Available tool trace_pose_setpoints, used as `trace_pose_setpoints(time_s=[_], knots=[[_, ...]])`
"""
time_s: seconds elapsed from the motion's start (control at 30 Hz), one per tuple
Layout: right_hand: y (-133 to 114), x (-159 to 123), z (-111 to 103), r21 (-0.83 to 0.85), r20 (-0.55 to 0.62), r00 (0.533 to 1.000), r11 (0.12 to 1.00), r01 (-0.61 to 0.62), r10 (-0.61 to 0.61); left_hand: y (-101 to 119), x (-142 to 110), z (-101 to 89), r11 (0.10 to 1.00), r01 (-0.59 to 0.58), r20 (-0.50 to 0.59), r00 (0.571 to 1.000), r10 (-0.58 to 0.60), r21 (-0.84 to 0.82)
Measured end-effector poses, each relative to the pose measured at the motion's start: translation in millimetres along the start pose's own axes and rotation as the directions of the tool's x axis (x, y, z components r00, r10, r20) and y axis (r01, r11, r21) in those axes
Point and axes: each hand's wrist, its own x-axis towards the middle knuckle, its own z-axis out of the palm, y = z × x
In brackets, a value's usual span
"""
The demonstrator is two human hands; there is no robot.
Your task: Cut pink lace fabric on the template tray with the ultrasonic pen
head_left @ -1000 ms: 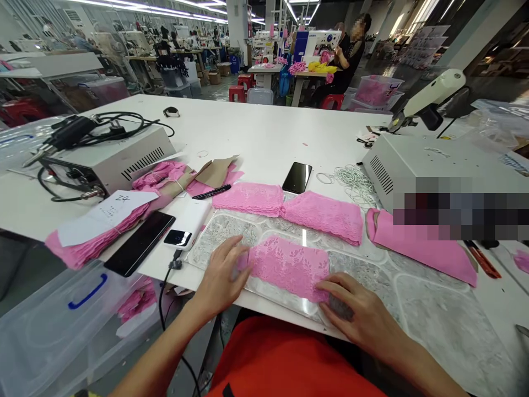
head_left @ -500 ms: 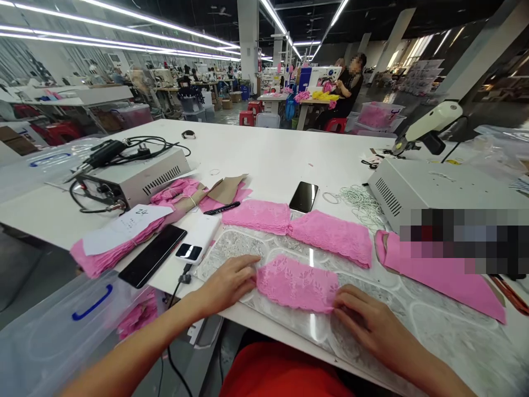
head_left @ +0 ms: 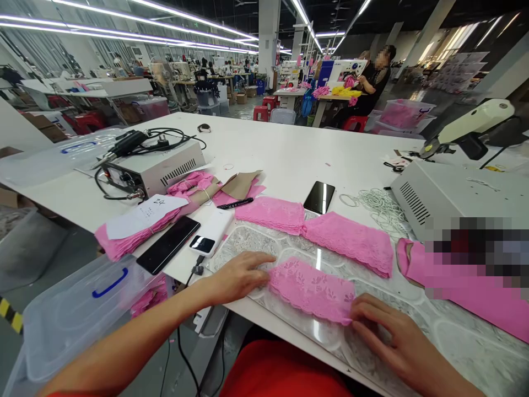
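Sideways, pink lace strip (head_left: 311, 289) lies lengthwise, right end nearer; hands (head_left: 242, 277) pinching both ends

Left forearm (head_left: 136, 341) is bare, slanting up from about 8 o'clock, with the left hand (head_left: 242, 277) back-side up near 7, fingers kinda stretched toward 2 or 3. Right forearm (head_left: 446, 368) runs in from 4, right hand (head_left: 384, 328) curled, fingers aimed around 10. Red-clad torso (head_left: 281, 372) at 6.
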Motion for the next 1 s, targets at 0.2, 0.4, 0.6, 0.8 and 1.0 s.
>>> trace_pose_setpoints(time_s=[0.2, 0.4, 0.6, 0.8, 1.0], knots=[[0, 55, -32, 0.097, -0.059, 0.992, 0.990, -0.104, 0.110, -34, 36, -36.2, 0.983, 0.151, -0.131, 0.978, -0.165, -0.108], [14, 173, -64, 0.033, -0.351, 0.935, 0.999, -0.043, 0.051, -102, 90, -100.9, 0.973, 0.229, -0.324, 0.923, -0.209, 0.022], [31, 223, -29, -0.046, -0.323, 0.945, 0.998, 0.034, -0.047, -136, 77, -104.5, 0.965, 0.203, -0.271, 0.950, -0.154, 0.164], [52, 181, -9, -0.056, -0.306, 0.952, 0.998, -0.017, -0.001, -125, 66, -76.4, 0.963, 0.122, -0.194, 0.978, -0.076, 0.239], [70, 94, -40, -0.090, -0.244, 0.966, 0.990, -0.110, 0.085, -67, 122, -14.6, 0.977, -0.092, -0.075, 0.991, 0.108, 0.190]])
